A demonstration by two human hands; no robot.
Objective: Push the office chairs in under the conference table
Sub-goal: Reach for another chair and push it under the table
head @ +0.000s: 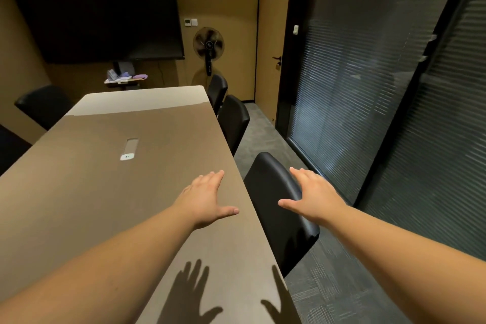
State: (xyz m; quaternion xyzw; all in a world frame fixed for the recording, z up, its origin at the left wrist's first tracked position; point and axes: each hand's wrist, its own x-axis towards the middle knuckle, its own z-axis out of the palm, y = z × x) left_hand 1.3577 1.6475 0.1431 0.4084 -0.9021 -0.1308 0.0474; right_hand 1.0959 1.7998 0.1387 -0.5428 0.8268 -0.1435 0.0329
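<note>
While both hands spread open | nearest chair point(278, 208) flush against table edge point(252, 213); carpet aisle point(265, 137) beside

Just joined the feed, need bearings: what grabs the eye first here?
Two open hands reach forward, the left hand above the long brown conference table, the right hand over the nearest black chair at the table's right edge. A large dark screen fills the far wall, a standing fan beside it.
</note>
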